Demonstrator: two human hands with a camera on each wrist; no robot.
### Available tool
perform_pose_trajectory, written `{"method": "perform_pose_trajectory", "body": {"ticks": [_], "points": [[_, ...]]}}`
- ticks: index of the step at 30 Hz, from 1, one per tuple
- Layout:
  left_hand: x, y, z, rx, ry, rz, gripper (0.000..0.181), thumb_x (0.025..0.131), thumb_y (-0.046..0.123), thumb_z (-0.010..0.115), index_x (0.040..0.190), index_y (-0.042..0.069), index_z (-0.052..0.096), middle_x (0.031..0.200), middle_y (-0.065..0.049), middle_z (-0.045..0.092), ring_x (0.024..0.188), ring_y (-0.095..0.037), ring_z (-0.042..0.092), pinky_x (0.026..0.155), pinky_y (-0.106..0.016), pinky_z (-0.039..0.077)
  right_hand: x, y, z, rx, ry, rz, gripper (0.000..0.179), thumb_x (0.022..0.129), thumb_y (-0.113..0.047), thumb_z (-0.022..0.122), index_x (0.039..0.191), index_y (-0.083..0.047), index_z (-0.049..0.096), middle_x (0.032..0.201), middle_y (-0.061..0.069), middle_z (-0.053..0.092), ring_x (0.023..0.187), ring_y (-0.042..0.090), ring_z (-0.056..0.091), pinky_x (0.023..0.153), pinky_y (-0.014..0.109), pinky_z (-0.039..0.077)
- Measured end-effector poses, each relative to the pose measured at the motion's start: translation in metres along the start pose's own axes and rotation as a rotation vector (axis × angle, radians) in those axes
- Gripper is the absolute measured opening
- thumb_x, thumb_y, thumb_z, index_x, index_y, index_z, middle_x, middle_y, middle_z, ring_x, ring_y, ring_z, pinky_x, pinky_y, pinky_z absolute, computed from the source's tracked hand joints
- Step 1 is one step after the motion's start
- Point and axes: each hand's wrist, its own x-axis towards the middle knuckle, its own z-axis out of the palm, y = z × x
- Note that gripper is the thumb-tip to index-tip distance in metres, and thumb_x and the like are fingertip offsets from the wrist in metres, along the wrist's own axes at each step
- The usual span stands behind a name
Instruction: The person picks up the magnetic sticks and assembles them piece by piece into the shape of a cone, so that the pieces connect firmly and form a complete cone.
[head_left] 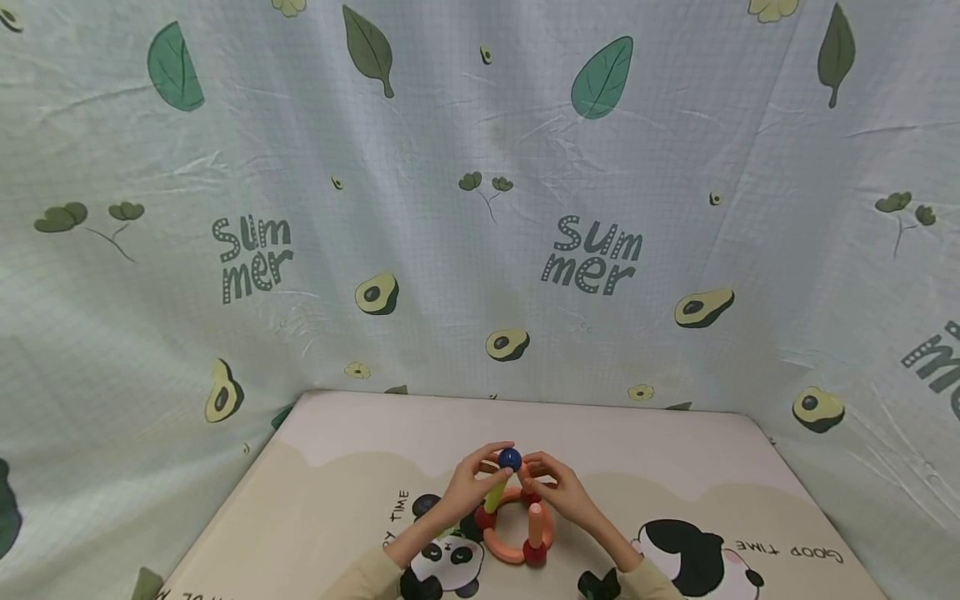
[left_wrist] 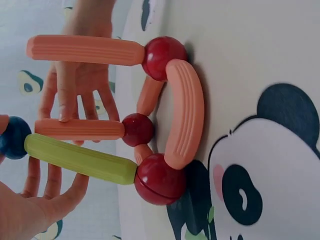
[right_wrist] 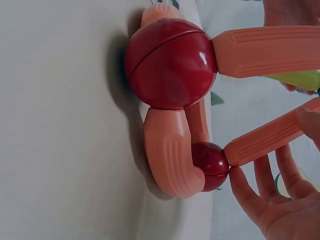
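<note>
A ring of curved orange rods lies on the table, joined by red balls. From these balls rise a yellow-green rod and two straight orange rods, one of them a free-standing rod nearest the person. My left hand pinches a blue ball at the top end of the yellow-green rod. My right hand holds the far orange rod between thumb and fingers near its upper end. That rod's tip is close to the blue ball in the head view.
The table mat carries printed pandas and lettering. Behind it and along the sides hangs a pale curtain with leaf and avocado prints. A printed panda face lies beside the ring.
</note>
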Motion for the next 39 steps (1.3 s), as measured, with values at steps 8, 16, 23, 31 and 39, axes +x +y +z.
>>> {"method": "perform_pose_trajectory", "body": {"ticks": [8, 16, 23, 31, 39], "points": [[0.011, -0.027, -0.002, -0.133, -0.085, -0.092, 0.042, 0.091, 0.020, 0.050, 0.130, 0.007, 0.043, 0.115, -0.022, 0.049, 0.089, -0.020, 0.055, 0.076, -0.034, 0.046, 0.000, -0.001, -0.001, 0.004, -0.016, -0.003, 0.030, 0.087, -0.010, 0.054, 0.116, -0.003, 0.050, 0.105, 0.020, 0.059, 0.094, 0.021, 0.058, 0.079, 0.035, 0.050], [0.013, -0.028, -0.003, -0.178, -0.149, -0.137, 0.045, 0.090, 0.024, 0.051, 0.132, 0.010, 0.042, 0.121, -0.021, 0.048, 0.098, -0.035, 0.055, 0.075, -0.035, 0.045, 0.000, 0.001, 0.000, 0.005, -0.014, -0.028, 0.030, 0.087, -0.010, 0.055, 0.116, -0.001, 0.051, 0.104, 0.021, 0.061, 0.094, 0.022, 0.060, 0.077, 0.027, 0.049], [0.014, -0.030, -0.003, -0.184, -0.151, -0.133, 0.041, 0.093, 0.023, 0.046, 0.132, 0.009, 0.042, 0.125, -0.021, 0.048, 0.108, -0.033, 0.052, 0.082, -0.045, 0.046, 0.000, 0.000, -0.001, -0.005, -0.006, -0.012, 0.029, 0.087, -0.012, 0.055, 0.115, -0.002, 0.053, 0.105, 0.021, 0.061, 0.093, 0.016, 0.060, 0.079, 0.034, 0.050], [0.015, -0.031, -0.003, -0.194, -0.146, -0.155, 0.039, 0.095, 0.025, 0.042, 0.131, 0.012, 0.043, 0.127, -0.021, 0.048, 0.112, -0.035, 0.050, 0.084, -0.048, 0.045, -0.006, -0.004, -0.011, -0.059, 0.027, -0.037, 0.026, 0.088, -0.011, 0.053, 0.111, 0.001, 0.055, 0.106, 0.021, 0.060, 0.094, 0.023, 0.060, 0.075, 0.024, 0.049], [0.017, -0.035, -0.003, -0.192, -0.143, -0.160, 0.038, 0.095, 0.024, 0.041, 0.131, 0.012, 0.043, 0.125, -0.021, 0.050, 0.110, -0.035, 0.051, 0.083, -0.048, 0.046, -0.012, 0.005, -0.021, 0.128, -0.067, -0.059, 0.032, 0.090, -0.010, 0.049, 0.115, 0.010, 0.048, 0.106, 0.031, 0.054, 0.093, 0.034, 0.060, 0.074, 0.034, 0.052]]}}
